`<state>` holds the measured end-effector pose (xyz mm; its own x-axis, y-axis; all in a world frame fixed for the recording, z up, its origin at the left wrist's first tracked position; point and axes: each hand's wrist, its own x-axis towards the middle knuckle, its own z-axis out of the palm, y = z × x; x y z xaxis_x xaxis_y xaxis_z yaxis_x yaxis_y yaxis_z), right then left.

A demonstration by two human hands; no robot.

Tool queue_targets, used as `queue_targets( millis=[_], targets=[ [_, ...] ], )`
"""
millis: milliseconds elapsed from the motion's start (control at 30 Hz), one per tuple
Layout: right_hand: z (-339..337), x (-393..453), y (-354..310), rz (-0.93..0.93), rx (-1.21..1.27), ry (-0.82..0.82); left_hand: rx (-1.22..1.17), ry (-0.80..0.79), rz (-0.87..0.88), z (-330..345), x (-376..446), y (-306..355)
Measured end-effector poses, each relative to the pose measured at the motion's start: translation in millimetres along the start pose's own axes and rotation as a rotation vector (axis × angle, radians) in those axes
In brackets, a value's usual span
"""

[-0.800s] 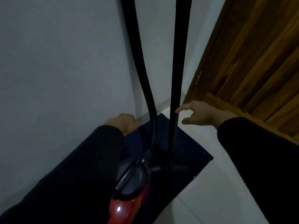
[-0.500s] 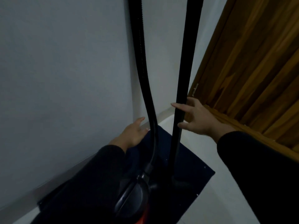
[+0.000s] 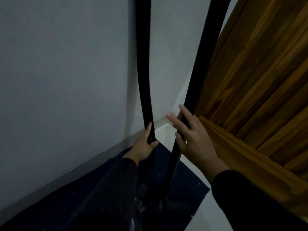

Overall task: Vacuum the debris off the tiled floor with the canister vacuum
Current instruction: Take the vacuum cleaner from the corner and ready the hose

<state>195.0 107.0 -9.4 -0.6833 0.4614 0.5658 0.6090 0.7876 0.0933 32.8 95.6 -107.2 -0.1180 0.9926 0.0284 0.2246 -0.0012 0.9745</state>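
Note:
A black ribbed vacuum hose (image 3: 144, 67) rises from the canister up out of the top of the view. My left hand (image 3: 145, 144) is wrapped around its lower part. To the right stands the black rigid wand (image 3: 205, 64), nearly upright. My right hand (image 3: 191, 135) rests against the wand with fingers spread and the thumb on its left side, not closed around it. The canister's dark top (image 3: 136, 220) barely shows at the bottom edge, mostly hidden by my left sleeve. Small pale specks of debris lie on the dark blue mat (image 3: 188, 185).
A grey-white wall (image 3: 66, 80) fills the left side and meets a second wall in the corner behind the hose. A wooden door (image 3: 258, 80) stands at the right. Pale tiled floor (image 3: 206, 217) shows beside the mat.
The view has tilted up and the red canister has dropped out of sight. My left hand has closed on the hose. My right hand has moved onto the wand.

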Motion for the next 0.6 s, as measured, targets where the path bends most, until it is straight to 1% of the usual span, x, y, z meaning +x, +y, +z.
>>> queue_targets(
  millis=[100, 167, 200, 267, 333, 400, 467, 600],
  targets=[
    [-4.2, 4.5, 4.2, 0.009, -0.022, -0.156, -0.031, 0.005, 0.032, 9.0, 6.1, -2.3],
    [-2.5, 10.1, 4.0, 0.031, -0.005, -0.2, -0.071, 0.058, 0.046, 11.6, 6.5, -1.3],
    [-1.0, 12.9, 3.6, 0.039, 0.005, -0.211, -0.109, 0.095, 0.039, 12.0, 6.7, -1.2],
    [1.9, 17.3, 1.0, 0.043, 0.002, -0.214, -0.218, 0.146, -0.04, 10.2, 6.3, -0.2],
    [2.9, 20.1, -1.5, 0.053, -0.01, -0.204, -0.324, 0.125, -0.122, 7.9, 6.4, 5.0],
    [2.9, 23.2, -3.7, 0.085, 0.0, -0.214, -0.363, 0.091, -0.15, 6.6, 7.5, 8.8],
    [3.7, 25.5, -1.5, 0.116, -0.007, -0.249, -0.387, 0.076, -0.137, 8.2, 3.7, 13.4],
    [1.9, 30.6, 5.7, 0.182, -0.03, -0.404, -0.403, 0.101, -0.059, 15.0, -11.8, 17.5]
  ],
)
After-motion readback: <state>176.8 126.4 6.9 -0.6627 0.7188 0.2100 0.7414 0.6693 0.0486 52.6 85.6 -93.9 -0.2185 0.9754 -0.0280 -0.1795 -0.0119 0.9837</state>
